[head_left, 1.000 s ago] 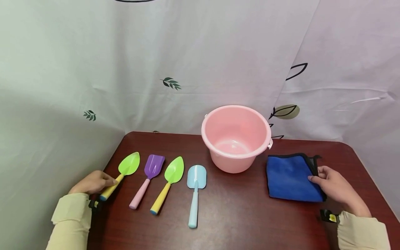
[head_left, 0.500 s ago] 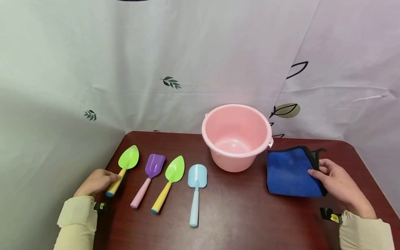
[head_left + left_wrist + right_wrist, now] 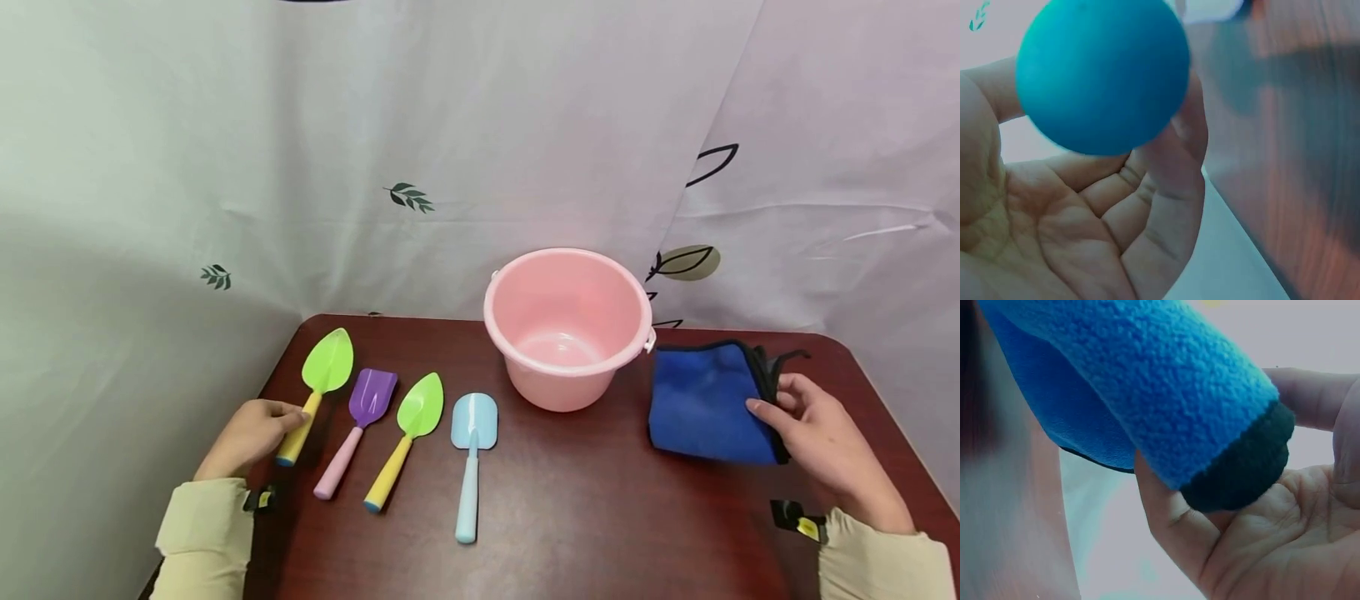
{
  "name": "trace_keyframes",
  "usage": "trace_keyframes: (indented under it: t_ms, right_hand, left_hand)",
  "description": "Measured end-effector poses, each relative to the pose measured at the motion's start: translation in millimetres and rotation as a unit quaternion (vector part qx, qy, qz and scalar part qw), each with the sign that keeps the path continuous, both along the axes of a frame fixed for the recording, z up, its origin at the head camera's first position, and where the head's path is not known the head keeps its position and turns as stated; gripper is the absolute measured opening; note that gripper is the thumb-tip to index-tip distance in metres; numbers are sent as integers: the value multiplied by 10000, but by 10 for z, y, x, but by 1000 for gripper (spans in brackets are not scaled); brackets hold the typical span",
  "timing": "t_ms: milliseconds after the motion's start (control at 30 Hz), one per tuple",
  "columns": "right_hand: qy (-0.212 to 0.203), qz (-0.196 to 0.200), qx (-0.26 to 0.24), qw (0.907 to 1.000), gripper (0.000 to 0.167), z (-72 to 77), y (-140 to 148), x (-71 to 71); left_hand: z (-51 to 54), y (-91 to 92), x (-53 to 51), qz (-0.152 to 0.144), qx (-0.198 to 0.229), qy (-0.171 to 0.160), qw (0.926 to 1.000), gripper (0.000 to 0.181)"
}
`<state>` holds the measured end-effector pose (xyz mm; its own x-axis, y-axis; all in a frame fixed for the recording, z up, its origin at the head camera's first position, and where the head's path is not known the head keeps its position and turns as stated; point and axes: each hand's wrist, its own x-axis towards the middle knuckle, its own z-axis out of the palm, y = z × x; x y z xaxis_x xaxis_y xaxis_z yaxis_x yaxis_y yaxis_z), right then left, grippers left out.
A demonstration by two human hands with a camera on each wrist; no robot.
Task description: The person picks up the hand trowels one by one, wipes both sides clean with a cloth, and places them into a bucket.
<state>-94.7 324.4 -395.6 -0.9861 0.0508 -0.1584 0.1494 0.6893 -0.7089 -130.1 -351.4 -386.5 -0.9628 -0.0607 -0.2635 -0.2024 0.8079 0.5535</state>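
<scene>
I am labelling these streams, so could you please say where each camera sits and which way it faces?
Head: worn on the head, facing forward and down at the table, pink bucket, held green trowel and blue cloth; left hand, right hand and sleeves show.
Left wrist: worn there, facing the green trowel's blue handle end; the left hand's palm side shows.
Right wrist: worn there, facing the blue cloth; the right hand's palm side shows.
Shared: head and right wrist both show the right hand holding the blue cloth.
</scene>
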Motion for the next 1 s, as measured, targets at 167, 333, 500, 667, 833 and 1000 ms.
trace_keyframes:
  t_ms: [167, 333, 500, 667, 833, 1000]
  right_hand:
    - [357, -119, 11, 9993, 55, 19, -46, 28]
    - [804, -192, 69, 9966, 48, 34, -99, 86]
    - [893, -213, 54, 9958, 48, 43, -137, 147]
    - [921, -279, 112, 9953, 47, 37, -177, 205]
    - [961, -374, 130, 9946, 48, 26, -216, 263]
    - [1319, -714, 168, 9885, 44, 2, -294, 316]
  left_hand:
    - [32, 163, 33, -86, 41, 33, 9999, 38]
    - [59, 323, 59, -188, 15, 159, 9997, 37]
    - [55, 467, 71, -312, -72, 268, 9991, 36]
    - [38, 627, 106, -470, 162, 177, 9986, 32]
    - [57, 816, 143, -628, 188, 268, 9975, 27]
    - [47, 1018, 195, -699, 156, 333, 9969, 18]
